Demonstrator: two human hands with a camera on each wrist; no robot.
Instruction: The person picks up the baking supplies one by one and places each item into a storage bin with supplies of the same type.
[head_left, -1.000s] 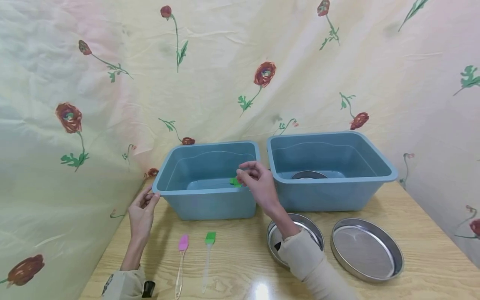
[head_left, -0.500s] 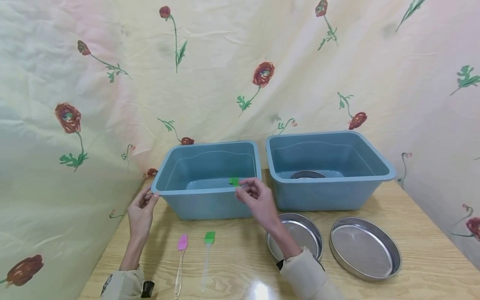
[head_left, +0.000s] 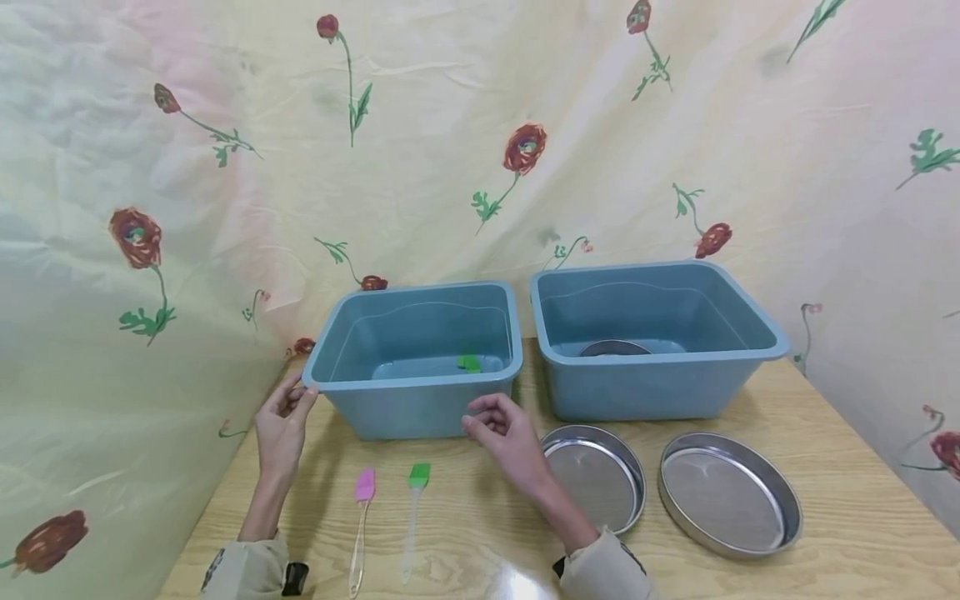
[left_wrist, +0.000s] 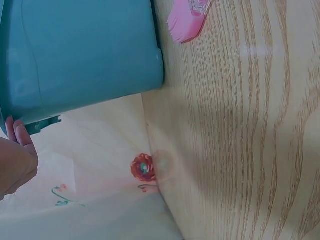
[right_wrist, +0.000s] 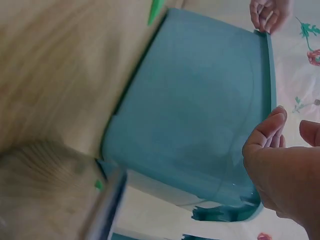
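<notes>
At the front left corner of the left blue tub (head_left: 427,412), my left hand (head_left: 281,433) holds the rim between thumb and fingers. My right hand (head_left: 512,442) hovers before that tub's front wall, fingers loosely bent with thumb and fingertips apart, holding nothing. A green brush head (head_left: 469,363) shows inside the left tub; its handle is hard to make out. On the table lie a pink pastry brush (head_left: 364,485) and a green pastry brush (head_left: 419,476), side by side with clear handles towards me. The right wrist view shows the right hand (right_wrist: 285,170) beside the tub rim.
A second blue tub (head_left: 630,390) stands to the right, with a round metal rim (head_left: 617,347) partly visible inside. Two round metal sieves, one nearer the right forearm (head_left: 600,479) and one farther right (head_left: 731,500), lie on the wooden table (head_left: 465,542). Floral cloth hangs behind.
My right hand has drawn back from over the left tub, moving down and towards me to its front. My left hand has stayed at the rim.
</notes>
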